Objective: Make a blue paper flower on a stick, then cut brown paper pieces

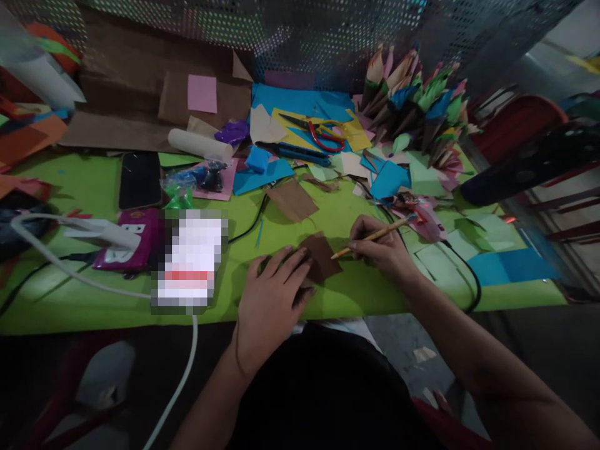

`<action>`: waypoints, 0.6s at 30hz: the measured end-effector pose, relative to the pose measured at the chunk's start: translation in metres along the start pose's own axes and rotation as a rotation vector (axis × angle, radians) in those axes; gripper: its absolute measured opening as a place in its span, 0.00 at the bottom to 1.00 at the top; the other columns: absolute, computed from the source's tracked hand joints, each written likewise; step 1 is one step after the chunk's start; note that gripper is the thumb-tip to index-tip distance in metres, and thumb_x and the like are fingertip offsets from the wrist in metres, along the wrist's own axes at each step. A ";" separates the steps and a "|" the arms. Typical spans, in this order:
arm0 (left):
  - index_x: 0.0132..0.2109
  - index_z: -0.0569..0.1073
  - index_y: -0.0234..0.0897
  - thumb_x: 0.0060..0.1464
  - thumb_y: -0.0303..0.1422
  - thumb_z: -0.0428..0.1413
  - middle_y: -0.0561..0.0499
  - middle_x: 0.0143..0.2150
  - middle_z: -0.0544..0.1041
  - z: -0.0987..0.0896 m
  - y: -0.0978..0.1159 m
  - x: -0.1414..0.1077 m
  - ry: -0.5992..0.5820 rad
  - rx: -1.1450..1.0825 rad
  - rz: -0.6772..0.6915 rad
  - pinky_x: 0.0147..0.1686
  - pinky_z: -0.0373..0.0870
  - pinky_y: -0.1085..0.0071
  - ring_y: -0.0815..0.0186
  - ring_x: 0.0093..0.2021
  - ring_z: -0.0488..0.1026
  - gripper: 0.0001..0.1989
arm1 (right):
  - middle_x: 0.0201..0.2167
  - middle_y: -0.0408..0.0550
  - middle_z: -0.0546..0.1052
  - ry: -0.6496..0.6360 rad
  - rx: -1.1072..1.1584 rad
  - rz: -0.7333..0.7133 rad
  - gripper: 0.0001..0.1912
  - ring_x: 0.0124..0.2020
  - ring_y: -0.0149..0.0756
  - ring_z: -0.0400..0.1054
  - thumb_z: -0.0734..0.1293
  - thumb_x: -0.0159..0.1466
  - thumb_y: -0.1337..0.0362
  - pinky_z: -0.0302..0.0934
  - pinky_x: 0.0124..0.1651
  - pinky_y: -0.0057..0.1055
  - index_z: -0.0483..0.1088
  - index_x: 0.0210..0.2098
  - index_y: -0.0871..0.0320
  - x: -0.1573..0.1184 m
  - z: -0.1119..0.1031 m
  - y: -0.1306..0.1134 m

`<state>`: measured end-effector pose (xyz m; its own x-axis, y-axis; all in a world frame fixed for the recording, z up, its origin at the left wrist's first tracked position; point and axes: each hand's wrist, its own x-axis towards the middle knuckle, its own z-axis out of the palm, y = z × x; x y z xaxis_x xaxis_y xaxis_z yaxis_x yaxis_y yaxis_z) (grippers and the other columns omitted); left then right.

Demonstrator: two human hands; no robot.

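Note:
A small brown paper square [322, 257] lies on the green tabletop close to the front edge. My left hand [276, 287] rests flat over its left side, fingers spread and pressing on it. Between the thumb and fingers of my right hand [382, 250] is a pencil-like wooden stick [375, 236], its tip at the square's right part. Another brown paper piece [293, 199] lies just beyond.
Scissors [323, 132] lie on coloured paper at the back. Rolled paper cones [417, 100] stand back right. A pink glue gun [429, 222] sits right, with its black cable. On the left are a lit phone [192, 259], a dark phone [140, 181] and a purple power strip [134, 240].

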<state>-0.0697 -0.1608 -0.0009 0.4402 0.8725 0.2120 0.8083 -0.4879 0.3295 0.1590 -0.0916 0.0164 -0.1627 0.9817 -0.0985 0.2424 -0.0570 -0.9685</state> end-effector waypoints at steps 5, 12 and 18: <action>0.60 0.72 0.41 0.66 0.38 0.51 0.48 0.65 0.73 0.000 0.000 0.000 0.003 -0.006 0.007 0.59 0.65 0.48 0.54 0.65 0.68 0.19 | 0.16 0.38 0.66 -0.030 0.017 -0.009 0.07 0.18 0.28 0.58 0.69 0.51 0.63 0.52 0.22 0.28 0.65 0.21 0.54 -0.003 -0.002 0.001; 0.61 0.72 0.41 0.65 0.37 0.53 0.48 0.65 0.73 0.000 0.000 0.000 0.010 -0.008 0.009 0.59 0.65 0.48 0.53 0.65 0.68 0.19 | 0.15 0.38 0.65 -0.048 0.042 -0.015 0.06 0.19 0.30 0.57 0.68 0.48 0.64 0.50 0.22 0.28 0.65 0.20 0.54 -0.003 -0.003 0.002; 0.61 0.72 0.42 0.65 0.37 0.52 0.48 0.65 0.72 0.000 0.000 0.000 -0.005 0.000 -0.001 0.59 0.64 0.48 0.53 0.65 0.68 0.19 | 0.15 0.38 0.65 -0.042 0.082 -0.012 0.06 0.18 0.29 0.57 0.69 0.48 0.64 0.49 0.21 0.28 0.66 0.20 0.55 -0.003 -0.005 0.008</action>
<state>-0.0695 -0.1610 -0.0006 0.4413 0.8731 0.2070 0.8089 -0.4870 0.3294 0.1660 -0.0941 0.0105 -0.2056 0.9741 -0.0945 0.1609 -0.0616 -0.9850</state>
